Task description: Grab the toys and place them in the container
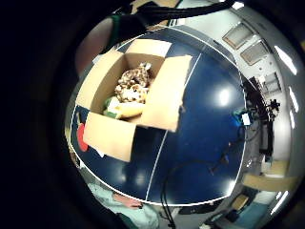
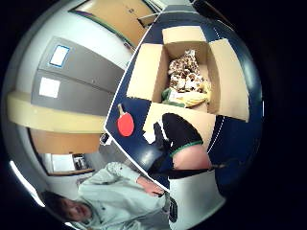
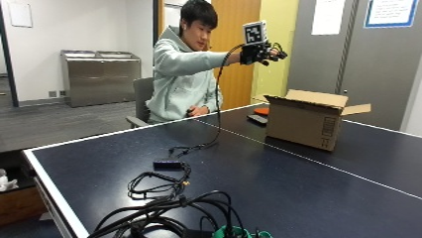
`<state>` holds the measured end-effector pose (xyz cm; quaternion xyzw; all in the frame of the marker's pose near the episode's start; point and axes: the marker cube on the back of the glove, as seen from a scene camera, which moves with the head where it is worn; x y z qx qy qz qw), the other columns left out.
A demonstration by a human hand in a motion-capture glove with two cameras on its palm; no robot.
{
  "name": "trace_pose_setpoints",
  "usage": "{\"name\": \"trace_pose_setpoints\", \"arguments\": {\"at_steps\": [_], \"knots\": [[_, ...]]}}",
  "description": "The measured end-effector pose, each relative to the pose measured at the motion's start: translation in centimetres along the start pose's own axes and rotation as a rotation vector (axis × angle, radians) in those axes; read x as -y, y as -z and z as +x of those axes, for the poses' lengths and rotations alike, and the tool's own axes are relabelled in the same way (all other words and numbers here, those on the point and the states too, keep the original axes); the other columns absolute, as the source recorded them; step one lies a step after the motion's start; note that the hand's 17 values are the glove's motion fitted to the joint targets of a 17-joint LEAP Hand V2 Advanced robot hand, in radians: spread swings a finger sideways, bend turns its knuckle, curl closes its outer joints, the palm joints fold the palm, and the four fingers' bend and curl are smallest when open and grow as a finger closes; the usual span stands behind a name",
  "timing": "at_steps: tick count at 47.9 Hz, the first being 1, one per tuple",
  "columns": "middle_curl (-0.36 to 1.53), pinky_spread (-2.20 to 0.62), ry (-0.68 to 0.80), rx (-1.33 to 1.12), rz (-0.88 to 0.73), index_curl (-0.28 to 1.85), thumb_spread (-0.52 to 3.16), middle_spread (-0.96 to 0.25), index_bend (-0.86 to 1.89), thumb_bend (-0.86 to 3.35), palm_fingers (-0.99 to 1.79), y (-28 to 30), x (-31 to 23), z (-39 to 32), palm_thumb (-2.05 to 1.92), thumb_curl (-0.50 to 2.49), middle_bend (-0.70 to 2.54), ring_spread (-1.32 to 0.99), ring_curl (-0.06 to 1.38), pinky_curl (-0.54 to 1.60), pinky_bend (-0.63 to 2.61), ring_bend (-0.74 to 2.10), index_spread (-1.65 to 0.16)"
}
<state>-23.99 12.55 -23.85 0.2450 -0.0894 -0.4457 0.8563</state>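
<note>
Nearby, a red paddle [image 2: 125,124] lies on the table beside the cardboard box [image 3: 308,124], and loose black cables [image 3: 165,191] sprawl at the table's near end. Above the box, the gloved right hand [image 3: 258,52] is raised at the end of an outstretched arm; whether its fingers are open or closed cannot be told. Inside the open box rest the toys [image 1: 133,88], a spotted plush among them. Everything sits on a dark blue table [image 3: 277,188] with white lines, in a room with grey and yellow walls.

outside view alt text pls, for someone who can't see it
A seated person holds their gloved right hand raised above an open cardboard box on a dark blue table. Black cables lie coiled on the table's near end.
</note>
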Motion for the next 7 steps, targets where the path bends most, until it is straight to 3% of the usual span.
{"name": "trace_pose_setpoints", "arguments": {"at_steps": [4,7], "knots": [[0.49,0.01,0.099,0.111,0.034,0.56,1.27,-0.09,0.17,-0.01,-0.04,0.5,-2.6,-2.9,0.22,0.53,0.24,-0.12,0.34,0.39,0.67,0.34,-0.28],[0.49,0.01,0.077,0.135,0.054,0.55,1.29,-0.09,0.18,-0.01,-0.01,0.6,-3.7,-4.4,0.22,0.51,0.25,-0.12,0.33,0.39,0.65,0.32,-0.28]]}}
